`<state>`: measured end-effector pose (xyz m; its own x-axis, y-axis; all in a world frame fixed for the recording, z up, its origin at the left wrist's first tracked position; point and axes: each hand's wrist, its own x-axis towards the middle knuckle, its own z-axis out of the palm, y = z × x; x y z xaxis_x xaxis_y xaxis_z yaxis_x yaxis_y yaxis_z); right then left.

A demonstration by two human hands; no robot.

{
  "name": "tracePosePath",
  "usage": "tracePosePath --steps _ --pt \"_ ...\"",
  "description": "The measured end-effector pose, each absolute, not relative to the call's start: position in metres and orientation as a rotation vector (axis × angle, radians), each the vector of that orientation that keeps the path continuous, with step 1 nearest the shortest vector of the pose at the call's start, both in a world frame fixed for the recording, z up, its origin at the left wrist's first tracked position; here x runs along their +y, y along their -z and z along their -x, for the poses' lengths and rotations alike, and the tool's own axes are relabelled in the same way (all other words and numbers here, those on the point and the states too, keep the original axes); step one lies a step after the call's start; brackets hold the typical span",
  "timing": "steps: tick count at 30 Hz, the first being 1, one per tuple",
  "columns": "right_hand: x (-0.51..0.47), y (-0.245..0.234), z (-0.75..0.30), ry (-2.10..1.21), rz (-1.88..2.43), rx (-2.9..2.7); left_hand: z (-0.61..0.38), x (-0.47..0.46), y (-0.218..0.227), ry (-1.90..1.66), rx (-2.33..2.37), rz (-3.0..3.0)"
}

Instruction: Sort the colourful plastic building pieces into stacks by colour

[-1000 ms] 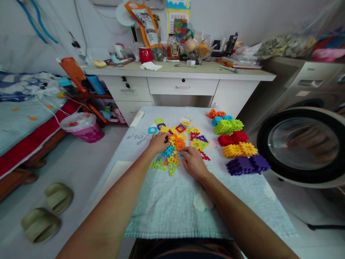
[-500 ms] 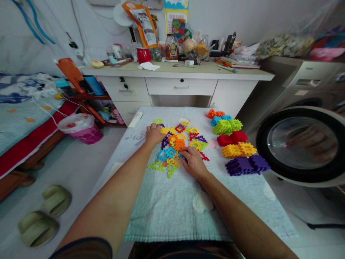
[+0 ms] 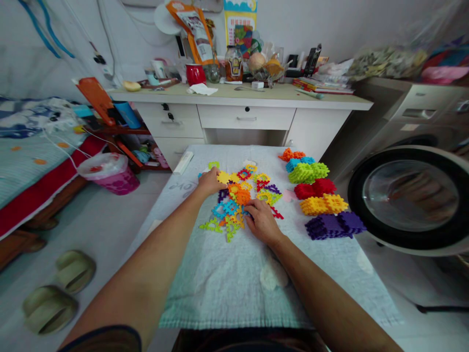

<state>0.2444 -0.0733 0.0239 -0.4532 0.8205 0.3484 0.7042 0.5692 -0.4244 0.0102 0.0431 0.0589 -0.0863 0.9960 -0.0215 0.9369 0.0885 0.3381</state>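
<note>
A heap of loose coloured plastic lattice pieces (image 3: 242, 193) lies on a pale towel-covered table (image 3: 234, 278). My left hand (image 3: 209, 182) is at the heap's far-left edge. Its fingers are bent over a blue piece whose edge sticks out beside the hand. My right hand (image 3: 261, 221) rests at the heap's near edge, fingers curled down among the pieces; what they pinch is hidden. Along the right side lie sorted stacks: orange (image 3: 291, 155), blue (image 3: 301, 162), green (image 3: 309, 172), red (image 3: 315, 188), yellow (image 3: 323, 204) and purple (image 3: 335, 225).
A white desk (image 3: 249, 117) crowded with jars and cups stands beyond the table. A washing machine door (image 3: 410, 195) is close on the right. A pink bin (image 3: 110, 173), a bed (image 3: 29, 161) and green slippers (image 3: 58, 288) are on the left.
My left hand reached from the heap's middle out to its far-left edge, onto the blue piece, then shifted slightly back. My right hand has stayed at the near edge.
</note>
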Motion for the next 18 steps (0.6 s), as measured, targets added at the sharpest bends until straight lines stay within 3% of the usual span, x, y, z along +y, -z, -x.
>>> tracePosePath --steps 8,13,18 --pt "-0.072 -0.022 -0.244 -0.303 1.214 -2.285 0.015 0.032 -0.071 -0.028 2.082 -1.993" --pt "-0.072 -0.022 -0.244 -0.303 1.218 -2.290 -0.004 0.039 -0.056 -0.188 2.173 -2.030" --pt "-0.072 -0.022 -0.244 -0.315 1.214 -2.285 -0.025 0.051 -0.052 -0.134 2.231 -1.976"
